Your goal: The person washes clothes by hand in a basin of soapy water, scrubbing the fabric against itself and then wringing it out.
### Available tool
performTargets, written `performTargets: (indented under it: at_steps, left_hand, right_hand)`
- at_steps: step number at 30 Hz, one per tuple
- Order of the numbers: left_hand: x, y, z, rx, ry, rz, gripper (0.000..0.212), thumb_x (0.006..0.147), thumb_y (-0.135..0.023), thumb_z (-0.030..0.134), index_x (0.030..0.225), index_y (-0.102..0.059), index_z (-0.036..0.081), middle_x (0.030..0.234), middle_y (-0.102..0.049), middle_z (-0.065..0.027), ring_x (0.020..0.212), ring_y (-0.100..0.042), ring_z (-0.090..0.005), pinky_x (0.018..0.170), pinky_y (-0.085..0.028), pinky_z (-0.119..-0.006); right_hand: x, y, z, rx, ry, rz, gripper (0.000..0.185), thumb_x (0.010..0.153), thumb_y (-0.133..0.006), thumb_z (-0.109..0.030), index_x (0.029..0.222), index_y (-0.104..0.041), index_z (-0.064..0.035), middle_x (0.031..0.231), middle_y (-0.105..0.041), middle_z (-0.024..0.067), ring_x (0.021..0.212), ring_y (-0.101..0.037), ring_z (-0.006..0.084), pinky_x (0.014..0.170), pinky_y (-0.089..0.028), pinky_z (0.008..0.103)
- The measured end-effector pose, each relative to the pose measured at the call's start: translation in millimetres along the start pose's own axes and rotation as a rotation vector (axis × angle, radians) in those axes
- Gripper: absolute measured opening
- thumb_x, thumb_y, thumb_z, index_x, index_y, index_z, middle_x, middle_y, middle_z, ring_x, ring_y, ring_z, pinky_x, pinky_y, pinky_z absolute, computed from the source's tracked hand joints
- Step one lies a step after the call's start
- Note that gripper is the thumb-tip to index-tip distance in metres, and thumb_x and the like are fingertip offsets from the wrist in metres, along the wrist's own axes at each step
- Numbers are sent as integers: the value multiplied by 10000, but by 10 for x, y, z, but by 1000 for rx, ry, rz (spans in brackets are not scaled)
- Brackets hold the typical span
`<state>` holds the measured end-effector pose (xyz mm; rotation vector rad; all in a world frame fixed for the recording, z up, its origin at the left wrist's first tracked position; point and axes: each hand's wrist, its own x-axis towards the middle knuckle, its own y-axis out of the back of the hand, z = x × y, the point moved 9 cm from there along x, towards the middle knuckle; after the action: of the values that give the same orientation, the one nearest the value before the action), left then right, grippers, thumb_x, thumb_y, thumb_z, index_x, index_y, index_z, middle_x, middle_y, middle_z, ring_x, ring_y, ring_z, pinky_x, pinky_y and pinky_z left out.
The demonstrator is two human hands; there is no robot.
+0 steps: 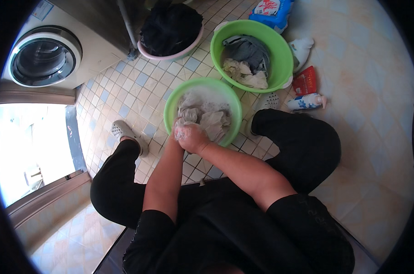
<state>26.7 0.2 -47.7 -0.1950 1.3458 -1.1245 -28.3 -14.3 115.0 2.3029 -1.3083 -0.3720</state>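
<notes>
Pressed together over the near-left rim of a light green plastic basin (237,120) are my left hand (177,129) and my right hand (194,136). Suds coat both hands. A bunched piece of wet greyish-beige cloth (189,114) runs up to them, and they are closed on it. My right hand hides much of the left one and most of the gripped part. More wet pale cloth (215,124) lies in the basin's soapy water. White foam (207,97) covers the far side of the water.
Beyond stands a brighter green basin (285,61) holding grey and cream clothes. Dark laundry (171,27) fills a pink-rimmed basin (159,57). At right are a blue bag (277,15), a white bottle (301,49), a red pouch (305,81) and a pump bottle (304,102). A front-loading washing machine (44,56) stands left.
</notes>
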Motion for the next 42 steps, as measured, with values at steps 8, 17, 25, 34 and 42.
performTargets:
  at_steps: [8,17,25,34,42]
  left_hand:
    - [29,107,-88,-68,-83,436,297,921,-473,211,1101,-627,33,1098,-648,-165,1007,-640,-322,831,-529,-529]
    - [-219,474,583,1469,-638,1262,530,909,-508,265,1335,-455,-46,1325,-469,-336,1152,-526,-479,969,-450,-499]
    - [75,55,359,1662,-296,910,404,922,-471,239,1222,-450,-31,1233,-492,-358,1058,-568,-514,889,-494,-542]
    - [368,-67,336,1817,50,776,546,900,-481,303,1343,-435,-13,1289,-569,-265,1164,-585,-402,987,-465,-465]
    - [391,119,397,1617,114,899,390,873,-528,305,1157,-609,49,1165,-658,-213,1065,-651,-350,921,-515,-436]
  right_hand:
    - [214,485,1299,-206,-546,51,210,843,-563,-250,950,-628,-81,1001,-655,213,987,-627,394,864,-489,487]
    - [120,478,903,-375,-215,188,511,850,-666,-294,1290,-513,-86,1380,-481,198,1201,-523,403,968,-455,464]
    - [275,100,1495,-659,-335,-150,490,811,-667,-267,1281,-559,-183,1360,-492,202,1207,-536,368,946,-456,528]
    - [353,-508,2803,-604,-693,-359,312,863,-552,-235,1062,-707,-51,1085,-683,227,1016,-665,398,885,-521,508]
    - [652,222,1596,-552,-425,-229,233,827,-551,-234,946,-693,-93,956,-695,182,870,-660,412,793,-519,516]
